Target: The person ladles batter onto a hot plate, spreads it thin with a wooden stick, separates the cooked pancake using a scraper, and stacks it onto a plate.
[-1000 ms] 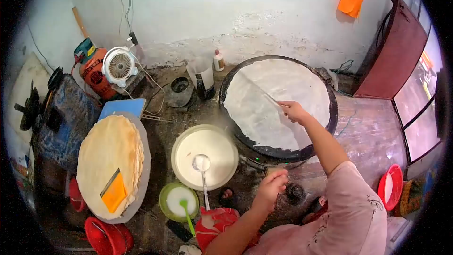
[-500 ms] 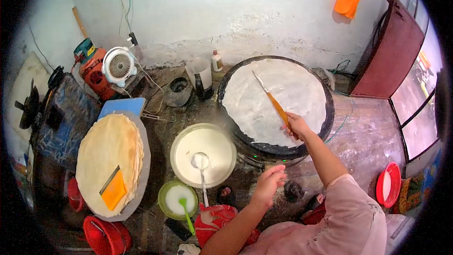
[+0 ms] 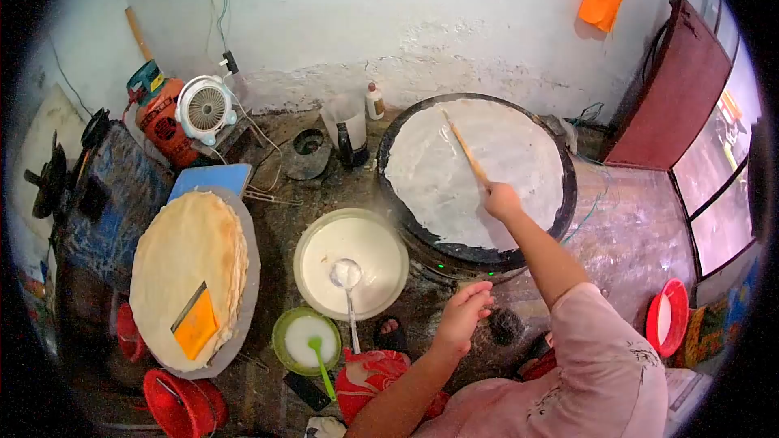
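My right hand is closed around the wooden handle of a long, narrow spatula. Its blade lies over the far left part of a wide white sheet of batter, spread on a round black griddle. In front of the griddle's near edge my left hand hangs in the air, fingers loosely bent and slightly apart, holding nothing. Left of it is a large bowl of white batter with a metal ladle in it. A green bowl beside that holds white liquid and a green spatula.
At left, a stack of flat round pancakes carries an orange scraper. Behind stand a small fan, a gas cylinder, a pitcher and a bottle. Red buckets sit low left; a red basin is at right.
My right hand has moved slightly up and turned, its back now facing the camera. The spatula's tip has shifted up and a little right over the batter. My left hand stays nearly still.
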Tool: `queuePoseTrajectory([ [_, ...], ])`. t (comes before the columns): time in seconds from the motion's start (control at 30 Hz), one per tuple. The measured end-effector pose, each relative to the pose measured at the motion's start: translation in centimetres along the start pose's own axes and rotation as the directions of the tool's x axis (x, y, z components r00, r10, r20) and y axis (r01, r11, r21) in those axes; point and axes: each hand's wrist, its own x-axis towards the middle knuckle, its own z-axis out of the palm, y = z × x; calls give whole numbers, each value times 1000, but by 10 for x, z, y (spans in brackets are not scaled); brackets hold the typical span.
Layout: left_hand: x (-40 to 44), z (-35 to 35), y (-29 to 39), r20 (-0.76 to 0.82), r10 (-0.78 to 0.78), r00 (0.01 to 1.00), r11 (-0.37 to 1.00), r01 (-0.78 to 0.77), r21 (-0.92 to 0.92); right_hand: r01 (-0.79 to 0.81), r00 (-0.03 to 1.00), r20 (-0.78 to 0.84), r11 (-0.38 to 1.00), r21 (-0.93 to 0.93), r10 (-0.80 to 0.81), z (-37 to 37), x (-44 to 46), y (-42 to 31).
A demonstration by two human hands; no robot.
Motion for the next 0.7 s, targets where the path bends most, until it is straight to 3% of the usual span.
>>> queuePoseTrajectory([
  [0.07, -1, -2, 0, 4, 11, 1000, 1000, -11, -10, 110, 993, -68, 973, 202, -98, 14, -10, 6],
  [0.1, -1, -2, -1, 16, 19, 1000, 1000, -19, -6, 110, 993, -69, 974, 201, -98, 10, -18, 7],
  [0.17, -3, -2, -2, 31, 25, 999, 1000, -25, -4, 74, 997, -16, 906, 418, -74, -10, -38, 9],
  [0.2, -4, -2, -1, 44, 28, 999, 999, -27, -26, -153, 980, 193, 803, 577, 48, -34, -47, 5],
  [0.3, -3, -3, -4, 61, 28, 998, 998, -25, -54, -215, 976, 159, 714, 666, 146, -36, -49, 21],
  [0.33, -3, -3, -6, 57, 30, 998, 998, -26, -62, -53, 999, 33, 849, 526, 42, -22, -47, 32],
  [0.43, -8, -2, -1, 60, 42, 997, 998, -38, -59, 13, 993, 90, 831, 555, -76, -13, -68, 30],
  [0.47, -8, -3, -2, 60, 41, 997, 998, -38, -58, -195, 953, 304, 730, 656, -19, -36, -80, 18],
  [0.5, -6, -5, -4, 45, 58, 997, 998, -56, -40, -195, 953, 302, 729, 656, -16, -38, -84, 21],
  [0.57, -7, -4, -3, 39, 77, 996, 997, -77, -17, -407, 882, 455, 286, 867, -124, -40, -93, 33],
  [0.7, -14, -3, 1, 43, 79, 996, 997, -79, 0, -423, 889, 455, 291, 858, -48, -30, -104, 36],
])
